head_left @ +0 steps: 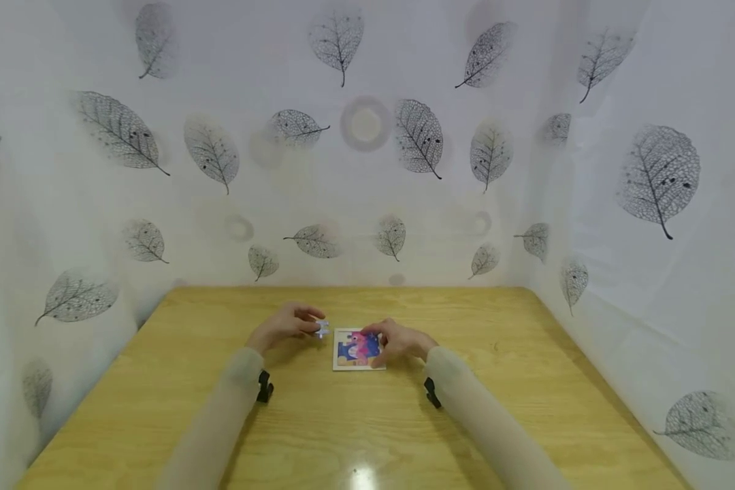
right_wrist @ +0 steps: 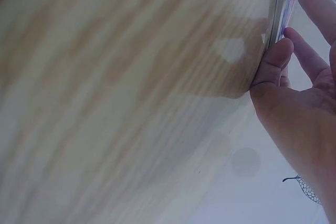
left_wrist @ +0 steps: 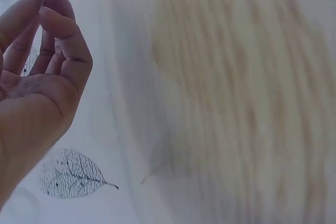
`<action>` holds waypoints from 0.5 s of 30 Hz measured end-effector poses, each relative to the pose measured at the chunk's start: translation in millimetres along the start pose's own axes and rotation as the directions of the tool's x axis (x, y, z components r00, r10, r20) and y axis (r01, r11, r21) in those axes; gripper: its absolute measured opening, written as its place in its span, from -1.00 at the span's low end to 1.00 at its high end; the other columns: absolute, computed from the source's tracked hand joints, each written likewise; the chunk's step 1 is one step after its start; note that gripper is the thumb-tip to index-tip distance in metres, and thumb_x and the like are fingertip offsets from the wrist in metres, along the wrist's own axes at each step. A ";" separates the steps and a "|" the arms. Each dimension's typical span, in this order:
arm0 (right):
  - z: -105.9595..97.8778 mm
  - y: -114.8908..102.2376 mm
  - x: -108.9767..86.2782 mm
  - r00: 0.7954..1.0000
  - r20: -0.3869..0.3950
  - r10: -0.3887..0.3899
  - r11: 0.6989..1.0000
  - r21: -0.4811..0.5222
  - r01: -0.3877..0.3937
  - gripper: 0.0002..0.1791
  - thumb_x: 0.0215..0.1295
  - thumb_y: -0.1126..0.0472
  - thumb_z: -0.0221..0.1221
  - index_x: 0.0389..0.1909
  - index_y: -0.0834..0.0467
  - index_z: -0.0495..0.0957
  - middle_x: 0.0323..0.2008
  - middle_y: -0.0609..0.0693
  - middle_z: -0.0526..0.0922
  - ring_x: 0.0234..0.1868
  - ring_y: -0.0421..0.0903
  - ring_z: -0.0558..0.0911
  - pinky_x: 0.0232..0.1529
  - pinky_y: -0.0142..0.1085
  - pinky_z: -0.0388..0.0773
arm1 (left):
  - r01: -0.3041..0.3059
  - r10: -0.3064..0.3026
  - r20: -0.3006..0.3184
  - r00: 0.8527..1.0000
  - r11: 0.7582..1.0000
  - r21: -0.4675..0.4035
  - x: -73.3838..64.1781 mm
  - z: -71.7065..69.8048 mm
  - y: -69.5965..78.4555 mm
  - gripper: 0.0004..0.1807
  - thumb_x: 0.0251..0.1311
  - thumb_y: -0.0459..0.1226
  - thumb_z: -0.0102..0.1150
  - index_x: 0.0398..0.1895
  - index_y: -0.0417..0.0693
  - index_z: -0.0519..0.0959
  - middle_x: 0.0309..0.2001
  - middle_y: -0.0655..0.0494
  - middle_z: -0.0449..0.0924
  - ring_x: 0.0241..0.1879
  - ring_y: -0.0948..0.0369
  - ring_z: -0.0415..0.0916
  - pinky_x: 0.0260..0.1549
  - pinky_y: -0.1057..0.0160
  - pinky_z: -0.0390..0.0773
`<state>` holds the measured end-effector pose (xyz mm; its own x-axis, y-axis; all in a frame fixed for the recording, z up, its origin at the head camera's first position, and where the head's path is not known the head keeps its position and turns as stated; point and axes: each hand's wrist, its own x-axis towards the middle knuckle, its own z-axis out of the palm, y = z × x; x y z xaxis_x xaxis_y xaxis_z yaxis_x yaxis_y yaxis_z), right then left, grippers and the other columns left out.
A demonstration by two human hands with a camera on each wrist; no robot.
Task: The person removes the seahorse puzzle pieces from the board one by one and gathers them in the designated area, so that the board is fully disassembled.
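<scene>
Blue-and-pink puzzle (head_left: 360, 348) partly filled, one piece (head_left: 322, 329) held out

On the far half of the bench (head_left: 159, 388), a shallow white frame (head_left: 358, 369) is laid flat, and the puzzle's joined pieces are seated inside it. Just left of the frame, apart from it, the loose piece is pinched between the thumb and fingers of the left hand (head_left: 286, 322); it is lifted off the bench and, in the left wrist view, is seen nearly edge-on. By the right hand (head_left: 401, 340) the frame's right side is gripped, with the thumb set at the near-right edge and the fingers bent over the far part of the puzzle.

Much of the picture is judged to be assembled: a pink figure on blue can be made out. A pale patch is left at the frame's far-left corner, where a piece appears to be missing. Whether other gaps are hidden under the right hand cannot be told. No other loose piece is seen on the bench, so only a little seems to remain to be fitted, the held piece at least.

Beyond the bench, a leaf-printed sheet (head_left: 367, 197) is hung.
</scene>
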<state>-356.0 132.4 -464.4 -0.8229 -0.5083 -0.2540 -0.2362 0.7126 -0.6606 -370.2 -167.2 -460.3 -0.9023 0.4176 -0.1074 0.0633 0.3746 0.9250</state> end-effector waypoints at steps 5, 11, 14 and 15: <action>-1.2 -0.9 2.6 1.000 -0.001 -0.021 0.999 -0.038 0.021 -0.16 -0.04 0.20 0.50 0.34 -0.08 0.41 0.00 0.07 0.37 -0.06 -0.04 0.38 0.03 -0.11 0.38 | 0.019 -0.019 0.018 1.000 1.000 0.015 -10.7 -19.8 -4.0 -0.62 0.30 -0.31 0.19 0.14 -0.28 0.53 -0.08 -0.12 0.64 -0.22 0.11 0.63 -0.22 0.18 0.61; -1.8 1.0 2.3 1.000 -0.008 -0.029 0.999 0.014 0.029 -0.16 -0.05 0.26 0.50 0.33 -0.06 0.42 0.05 0.08 0.34 -0.04 -0.02 0.36 0.05 -0.09 0.37 | 0.032 -0.033 -0.012 0.999 0.999 -0.009 -21.8 -37.9 -9.2 -0.63 0.31 -0.31 0.18 0.12 -0.31 0.52 -0.11 -0.10 0.66 -0.25 0.14 0.65 -0.27 0.21 0.61; -1.4 2.1 2.5 1.000 -0.007 -0.026 1.000 -0.005 0.026 -0.16 -0.05 0.25 0.50 0.33 -0.09 0.42 0.04 0.07 0.35 -0.05 -0.03 0.36 0.02 -0.10 0.37 | 0.037 -0.037 -0.006 0.999 0.999 -0.025 -27.8 -46.3 -10.6 -0.60 0.31 -0.33 0.17 0.15 -0.36 0.48 -0.09 -0.14 0.65 -0.24 0.13 0.65 -0.24 0.20 0.63; -1.3 1.9 2.9 1.000 -0.006 -0.023 1.000 -0.009 0.023 -0.16 -0.05 0.25 0.50 0.33 -0.10 0.42 0.04 0.06 0.35 -0.05 -0.03 0.36 0.02 -0.12 0.37 | 0.043 -0.044 -0.008 0.999 0.998 -0.034 -29.7 -49.2 -10.7 -0.59 0.31 -0.34 0.17 0.17 -0.37 0.47 -0.07 -0.15 0.65 -0.23 0.12 0.66 -0.23 0.19 0.64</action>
<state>-359.5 132.9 -465.4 -0.8203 -0.5218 -0.2342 -0.2601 0.7051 -0.6597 -365.1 -224.4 -449.1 -0.9074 0.3945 -0.1450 0.0094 0.3639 0.9314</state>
